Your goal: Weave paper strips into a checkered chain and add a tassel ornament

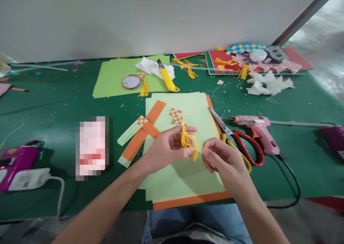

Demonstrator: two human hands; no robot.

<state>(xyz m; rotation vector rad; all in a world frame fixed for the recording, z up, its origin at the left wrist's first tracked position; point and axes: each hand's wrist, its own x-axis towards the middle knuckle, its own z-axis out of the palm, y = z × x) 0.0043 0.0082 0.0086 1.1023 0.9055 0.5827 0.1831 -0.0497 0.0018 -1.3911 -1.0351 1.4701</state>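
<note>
My left hand (172, 145) holds a yellow thread tassel (189, 141) between thumb and fingers, its knotted top pointing up and its strands hanging loose. Just right of the tassel, my right hand (224, 159) is closed with thumb and fingertips pinched together; anything between them is too small to make out. Both hands are above a stack of pale green sheets (185, 186) with orange sheets underneath. Past the left hand lies an orange and white checkered woven paper piece (176, 116). Left of it, orange and green paper strips (154, 113) cross, partly woven together.
Red-handled scissors (248, 147) and a pink glue gun (264, 131) lie at the right. Behind are a yellow cutter (167, 78), a round tin (131, 81), crumpled tissue (268, 83) and more tassels (244, 71). Purple device (23, 161) at left.
</note>
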